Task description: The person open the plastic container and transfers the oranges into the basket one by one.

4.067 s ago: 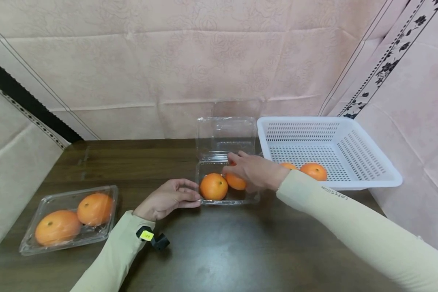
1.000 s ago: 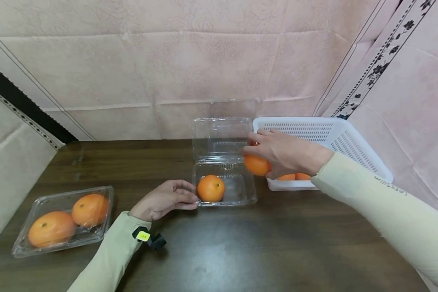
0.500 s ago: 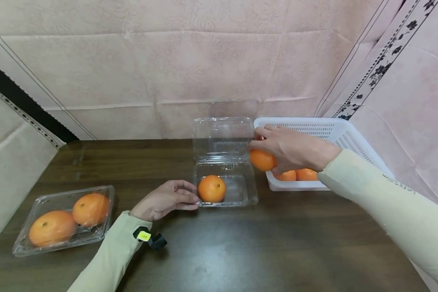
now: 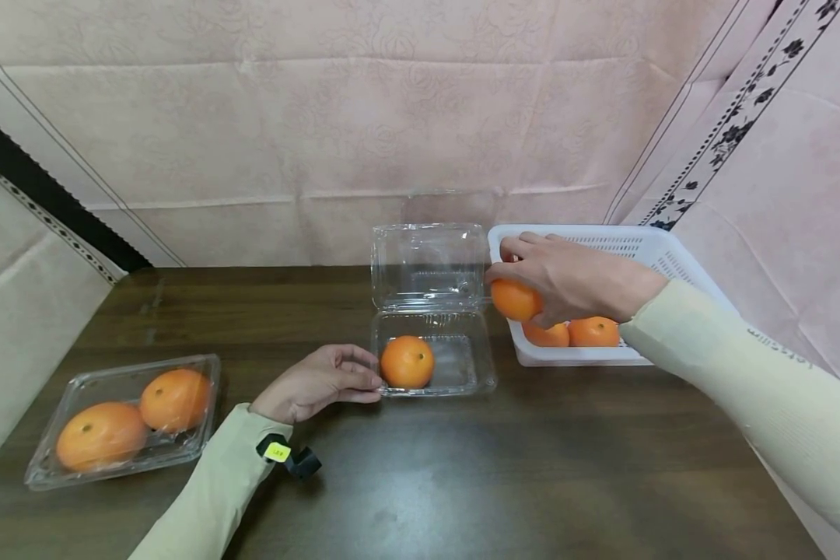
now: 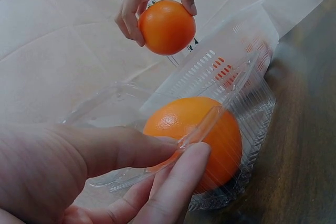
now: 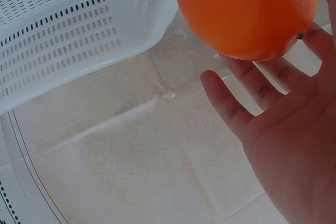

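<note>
My right hand (image 4: pixel 567 276) grips an orange (image 4: pixel 514 299) in the air over the near-left corner of the white basket (image 4: pixel 644 245), beside the raised lid of the open clear clamshell box (image 4: pixel 430 354). The same orange (image 5: pixel 166 26) (image 6: pixel 247 11) shows in both wrist views. One orange (image 4: pixel 407 362) (image 5: pixel 197 135) lies in the left half of that box. My left hand (image 4: pixel 318 381) pinches the box's left rim (image 5: pixel 202 129) between thumb and fingers. Two more oranges (image 4: pixel 570 333) lie in the basket.
A closed clear box (image 4: pixel 122 416) with two oranges sits at the table's front left. The dark wooden table (image 4: pixel 462 482) is bare in front of the open box. Pink cloth walls close in behind and on the right.
My right hand has lifted an orange out of the open box and carried it right and upward to the basket's corner. The left hand has stayed on the box's rim.
</note>
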The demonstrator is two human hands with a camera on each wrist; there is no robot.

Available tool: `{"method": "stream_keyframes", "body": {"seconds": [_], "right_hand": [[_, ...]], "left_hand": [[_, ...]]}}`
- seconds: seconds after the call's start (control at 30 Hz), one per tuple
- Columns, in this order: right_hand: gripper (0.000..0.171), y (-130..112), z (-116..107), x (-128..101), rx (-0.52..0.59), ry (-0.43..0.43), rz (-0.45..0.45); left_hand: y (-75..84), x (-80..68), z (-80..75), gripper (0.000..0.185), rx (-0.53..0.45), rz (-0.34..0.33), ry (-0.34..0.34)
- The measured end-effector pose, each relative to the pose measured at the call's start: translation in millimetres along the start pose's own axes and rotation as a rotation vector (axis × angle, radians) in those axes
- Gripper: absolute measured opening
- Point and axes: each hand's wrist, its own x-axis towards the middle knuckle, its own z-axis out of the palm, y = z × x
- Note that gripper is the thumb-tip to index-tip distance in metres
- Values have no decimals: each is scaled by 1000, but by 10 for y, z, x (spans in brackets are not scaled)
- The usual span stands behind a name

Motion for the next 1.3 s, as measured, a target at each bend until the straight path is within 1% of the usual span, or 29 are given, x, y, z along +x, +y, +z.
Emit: {"method": "stream_keyframes", "body": {"seconds": [0.27,0.63,0.97,1.2,1.3], "right_hand": [[62,19,-6,-24,4,8,-11],[63,64,-13,-51,27,-11,27],[67,118,-17,-47,76,-33,57],[66,165,4,-43,100,-61,113],[68,202,20,-40,91,-56,102]], "left_hand": [[8,12,0,49,1,-16,19],[30,11,15,48,11,-26,30],[20,7,2,49,14,-17,23],[8,18,3,49,6,-15,19],[8,13,8,49,7,-7,10]]}}
